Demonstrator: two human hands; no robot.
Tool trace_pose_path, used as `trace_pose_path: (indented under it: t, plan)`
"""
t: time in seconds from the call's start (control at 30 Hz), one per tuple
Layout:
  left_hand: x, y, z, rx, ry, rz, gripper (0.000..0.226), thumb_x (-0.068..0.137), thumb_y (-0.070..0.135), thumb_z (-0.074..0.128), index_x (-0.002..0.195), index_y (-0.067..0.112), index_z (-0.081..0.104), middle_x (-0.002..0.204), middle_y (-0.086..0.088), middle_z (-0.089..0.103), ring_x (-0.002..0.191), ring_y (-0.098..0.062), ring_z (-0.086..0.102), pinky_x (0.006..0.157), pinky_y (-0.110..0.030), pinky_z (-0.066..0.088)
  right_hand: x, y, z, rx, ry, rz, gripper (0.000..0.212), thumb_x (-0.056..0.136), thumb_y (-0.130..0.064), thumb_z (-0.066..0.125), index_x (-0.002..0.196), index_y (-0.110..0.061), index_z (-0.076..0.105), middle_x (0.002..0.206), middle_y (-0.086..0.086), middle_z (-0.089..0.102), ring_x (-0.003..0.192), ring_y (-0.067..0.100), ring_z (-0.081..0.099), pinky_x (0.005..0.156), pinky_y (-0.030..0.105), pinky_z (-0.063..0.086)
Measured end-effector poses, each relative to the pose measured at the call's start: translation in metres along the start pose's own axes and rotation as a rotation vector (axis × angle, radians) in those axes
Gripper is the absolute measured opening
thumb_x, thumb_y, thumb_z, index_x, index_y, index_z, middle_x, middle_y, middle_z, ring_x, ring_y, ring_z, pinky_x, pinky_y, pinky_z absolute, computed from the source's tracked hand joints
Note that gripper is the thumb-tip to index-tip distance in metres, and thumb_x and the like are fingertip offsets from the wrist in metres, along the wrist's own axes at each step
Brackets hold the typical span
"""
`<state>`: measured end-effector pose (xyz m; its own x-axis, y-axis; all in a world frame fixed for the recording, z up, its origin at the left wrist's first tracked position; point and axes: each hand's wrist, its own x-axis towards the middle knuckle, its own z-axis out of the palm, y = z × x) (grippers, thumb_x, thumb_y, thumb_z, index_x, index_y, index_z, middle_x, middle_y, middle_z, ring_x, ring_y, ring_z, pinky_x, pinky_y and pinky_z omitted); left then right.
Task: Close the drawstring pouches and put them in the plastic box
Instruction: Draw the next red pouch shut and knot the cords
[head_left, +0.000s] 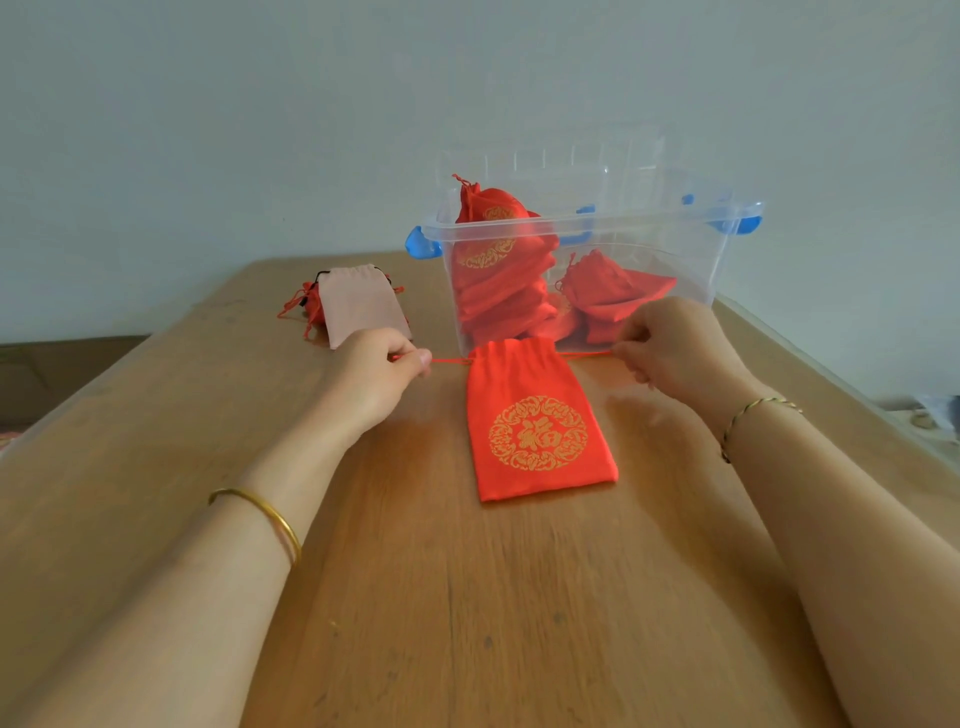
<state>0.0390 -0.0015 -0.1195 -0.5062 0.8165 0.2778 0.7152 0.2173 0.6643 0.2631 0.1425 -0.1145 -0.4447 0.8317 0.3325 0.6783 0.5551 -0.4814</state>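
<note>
A red drawstring pouch (537, 421) with a gold round emblem lies flat on the wooden table (415, 597), its mouth partly gathered and facing the box. My left hand (374, 371) pinches the red drawstring on the pouch's left side. My right hand (670, 348) pinches the drawstring on the right side, and both cords run taut from the pouch's mouth. Just behind stands the clear plastic box (691, 234) with blue latches, holding several closed red pouches (498, 270). A pink pouch (358, 304) lies at the back left on top of another red pouch (306, 304).
The box's clear lid leans against the wall behind the box. The table's left and right edges drop off beside my forearms. Small items sit off the table at the far right.
</note>
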Motion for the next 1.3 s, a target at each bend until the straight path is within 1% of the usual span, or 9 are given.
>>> trace_pose_path:
  t: [0.2, 0.37, 0.47, 0.6, 0.8, 0.97, 1.07, 1.23, 1.3]
  plan:
    - [0.004, 0.008, -0.003, -0.446, 0.093, -0.250, 0.029, 0.093, 0.020, 0.048, 0.065, 0.013, 0.054, 0.059, 0.000, 0.039, 0.050, -0.012, 0.034, 0.046, -0.022, 0.032, 0.000, 0.001, -0.006, 0.291, -0.086, 0.163, 0.029, 0.089, -0.012, 0.049, 0.062, -0.003, 0.051, 0.061, 0.013, 0.049, 0.056, 0.023, 0.043, 0.055, 0.031, 0.039]
    - [0.010, 0.015, -0.010, -0.898, 0.199, -0.474, 0.026, 0.084, 0.010, 0.042, 0.059, 0.017, 0.040, 0.045, 0.006, 0.035, 0.033, -0.006, 0.025, 0.035, -0.013, 0.022, 0.004, 0.010, -0.016, 0.252, 0.110, 0.254, 0.028, 0.089, -0.010, 0.047, 0.087, 0.016, 0.058, 0.079, 0.024, 0.055, 0.071, 0.028, 0.046, 0.066, 0.035, 0.040]
    - [0.006, 0.028, -0.015, -1.126, 0.120, -0.367, 0.029, 0.088, 0.016, 0.043, 0.060, 0.019, 0.037, 0.057, 0.005, 0.045, 0.043, -0.007, 0.042, 0.043, -0.015, 0.035, 0.005, 0.004, -0.025, 0.296, 0.188, 0.217, 0.028, 0.088, -0.010, 0.045, 0.090, 0.016, 0.058, 0.081, 0.025, 0.057, 0.069, 0.028, 0.047, 0.067, 0.040, 0.045]
    - [0.001, 0.057, -0.032, -1.310, -0.104, -0.113, 0.035, 0.095, 0.027, 0.040, 0.060, 0.021, 0.042, 0.084, 0.004, 0.071, 0.086, -0.010, 0.065, 0.075, -0.025, 0.044, -0.003, -0.020, -0.049, 0.400, 0.164, 0.070, 0.025, 0.088, -0.010, 0.047, 0.064, -0.005, 0.052, 0.060, 0.007, 0.050, 0.054, 0.022, 0.044, 0.063, 0.032, 0.039]
    - [0.008, 0.108, -0.036, -0.982, -0.245, 0.060, 0.032, 0.097, 0.029, 0.039, 0.077, 0.014, 0.059, 0.061, 0.005, 0.063, 0.053, -0.007, 0.057, 0.057, -0.020, 0.046, 0.002, -0.085, -0.076, 0.582, 0.094, -0.132, 0.027, 0.088, -0.009, 0.048, 0.062, -0.012, 0.051, 0.056, 0.000, 0.051, 0.043, 0.011, 0.044, 0.048, 0.025, 0.039]
    - [0.014, 0.118, -0.036, -0.842, -0.281, 0.131, 0.018, 0.088, 0.016, 0.057, 0.092, 0.002, 0.066, 0.064, 0.001, 0.049, 0.053, -0.007, 0.040, 0.052, -0.018, 0.036, 0.015, -0.111, -0.086, 0.720, 0.031, -0.206, 0.026, 0.092, -0.011, 0.048, 0.066, -0.012, 0.054, 0.059, 0.001, 0.051, 0.045, 0.013, 0.044, 0.044, 0.021, 0.038]
    - [0.019, 0.120, -0.034, -0.676, -0.259, 0.212, 0.035, 0.085, 0.016, 0.063, 0.103, -0.014, 0.060, 0.056, 0.000, 0.040, 0.050, -0.010, 0.032, 0.049, -0.021, 0.029, 0.020, -0.117, -0.087, 0.748, 0.026, -0.245, 0.027, 0.092, -0.013, 0.050, 0.066, -0.013, 0.057, 0.058, 0.000, 0.052, 0.041, 0.009, 0.044, 0.043, 0.020, 0.038]
    - [0.027, 0.119, -0.029, -0.625, -0.209, 0.260, 0.026, 0.090, 0.012, 0.056, 0.067, 0.008, 0.068, 0.055, -0.005, 0.042, 0.045, -0.009, 0.032, 0.043, -0.019, 0.026, 0.026, -0.117, -0.076, 0.840, 0.009, -0.235, 0.026, 0.094, -0.018, 0.048, 0.072, -0.012, 0.061, 0.062, 0.002, 0.055, 0.041, 0.011, 0.046, 0.043, 0.020, 0.037]
    - [0.029, 0.117, -0.027, -0.722, -0.245, 0.229, 0.025, 0.091, 0.010, 0.052, 0.073, 0.009, 0.069, 0.056, -0.003, 0.045, 0.043, -0.006, 0.034, 0.041, -0.016, 0.028, 0.030, -0.111, -0.072, 0.791, 0.053, -0.176, 0.025, 0.096, -0.022, 0.044, 0.087, -0.011, 0.064, 0.070, 0.001, 0.059, 0.044, 0.011, 0.045, 0.044, 0.022, 0.036]
